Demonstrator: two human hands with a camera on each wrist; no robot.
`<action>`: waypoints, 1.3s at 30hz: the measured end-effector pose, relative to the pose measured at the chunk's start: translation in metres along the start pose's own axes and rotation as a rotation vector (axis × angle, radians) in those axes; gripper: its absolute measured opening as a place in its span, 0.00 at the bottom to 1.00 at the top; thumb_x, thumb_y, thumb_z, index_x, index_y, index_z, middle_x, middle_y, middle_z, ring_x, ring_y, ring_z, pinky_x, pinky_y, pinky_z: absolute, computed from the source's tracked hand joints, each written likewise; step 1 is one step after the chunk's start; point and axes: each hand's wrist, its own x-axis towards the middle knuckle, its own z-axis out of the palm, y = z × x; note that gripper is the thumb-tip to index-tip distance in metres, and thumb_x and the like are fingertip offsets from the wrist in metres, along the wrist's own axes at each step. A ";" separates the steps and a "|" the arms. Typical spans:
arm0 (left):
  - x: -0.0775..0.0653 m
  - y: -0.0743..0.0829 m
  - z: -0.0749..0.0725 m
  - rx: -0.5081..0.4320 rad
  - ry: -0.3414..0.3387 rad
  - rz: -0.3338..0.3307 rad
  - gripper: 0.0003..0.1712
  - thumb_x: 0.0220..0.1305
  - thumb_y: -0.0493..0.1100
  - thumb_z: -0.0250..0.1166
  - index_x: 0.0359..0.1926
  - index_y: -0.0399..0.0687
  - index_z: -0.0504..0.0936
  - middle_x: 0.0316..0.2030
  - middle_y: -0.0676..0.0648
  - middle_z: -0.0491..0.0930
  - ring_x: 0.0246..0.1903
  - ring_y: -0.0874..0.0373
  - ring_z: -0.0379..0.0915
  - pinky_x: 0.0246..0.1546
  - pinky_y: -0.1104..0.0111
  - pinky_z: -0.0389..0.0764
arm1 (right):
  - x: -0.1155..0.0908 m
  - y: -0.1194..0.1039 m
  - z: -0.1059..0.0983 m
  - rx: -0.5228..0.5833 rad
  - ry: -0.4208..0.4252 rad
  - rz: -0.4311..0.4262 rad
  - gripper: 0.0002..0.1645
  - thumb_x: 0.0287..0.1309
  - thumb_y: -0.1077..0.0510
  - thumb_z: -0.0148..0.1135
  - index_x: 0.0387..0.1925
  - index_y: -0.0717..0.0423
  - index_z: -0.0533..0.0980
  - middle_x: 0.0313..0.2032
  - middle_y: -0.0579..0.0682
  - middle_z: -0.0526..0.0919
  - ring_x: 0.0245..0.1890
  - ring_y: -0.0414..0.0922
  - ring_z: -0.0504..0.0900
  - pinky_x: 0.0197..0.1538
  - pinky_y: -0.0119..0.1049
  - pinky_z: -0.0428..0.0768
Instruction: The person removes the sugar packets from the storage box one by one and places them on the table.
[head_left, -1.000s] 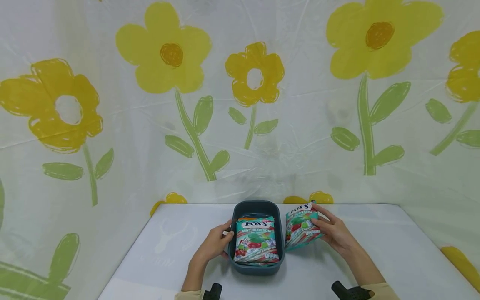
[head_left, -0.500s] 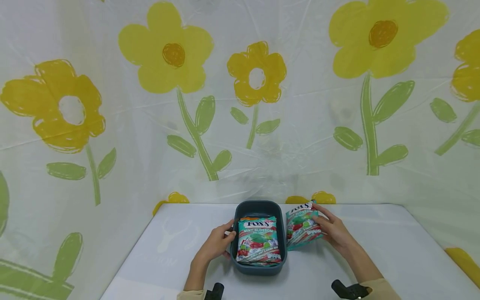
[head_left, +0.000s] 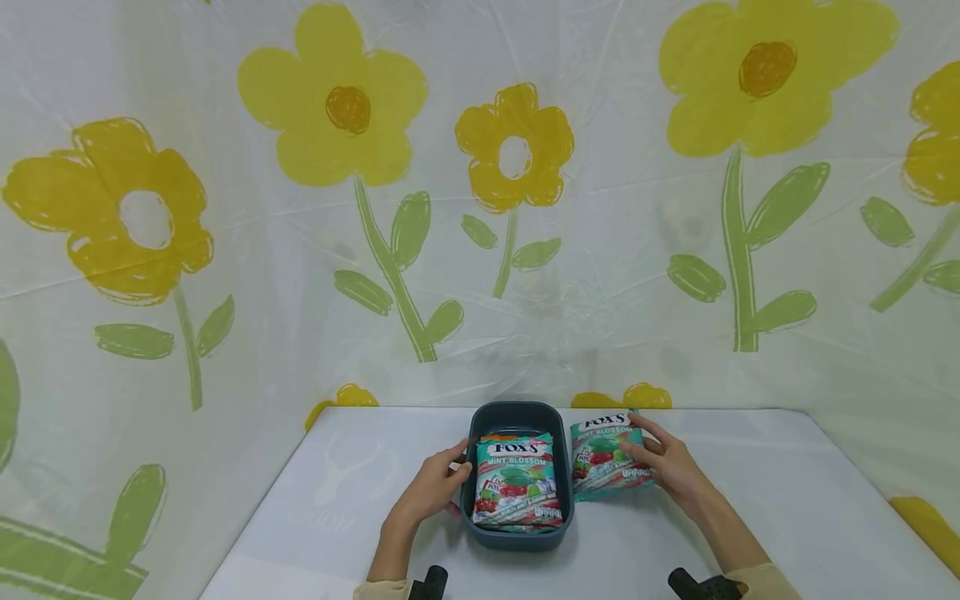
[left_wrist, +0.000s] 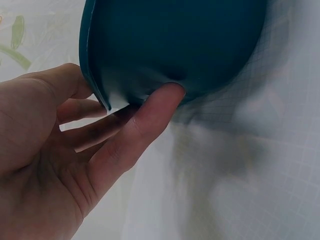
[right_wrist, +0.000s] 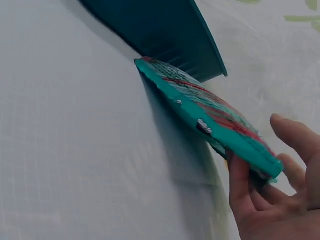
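A dark teal-blue plastic bin (head_left: 517,542) stands on the table, holding a FOX'S Mint Blossom candy bag (head_left: 517,479) face up. My left hand (head_left: 435,483) grips the bin's left side at the rim, one finger pressing its outer wall in the left wrist view. Just right of the bin, my right hand (head_left: 675,471) holds a second, matching candy bag (head_left: 603,467) by its right edge. In the right wrist view this bag (right_wrist: 210,110) slants, its far corner beside the bin wall and its near end raised on the fingers.
An orange packet edge (head_left: 498,437) shows behind the bag inside the bin. The white table (head_left: 750,492) ends at a flowered curtain (head_left: 585,250) close behind the bin. Dark wrist devices (head_left: 427,583) sit at the sleeves.
The bag in my right hand has turned and tipped back a little, its front now facing up more squarely. My left hand keeps its grip on the bin.
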 end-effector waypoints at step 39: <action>0.009 -0.001 0.013 0.108 0.181 0.021 0.27 0.73 0.41 0.53 0.69 0.34 0.66 0.51 0.33 0.80 0.30 0.58 0.77 0.15 0.70 0.80 | -0.015 0.004 0.016 -0.681 0.168 -0.176 0.36 0.63 0.58 0.61 0.71 0.58 0.62 0.68 0.73 0.62 0.67 0.73 0.60 0.64 0.68 0.66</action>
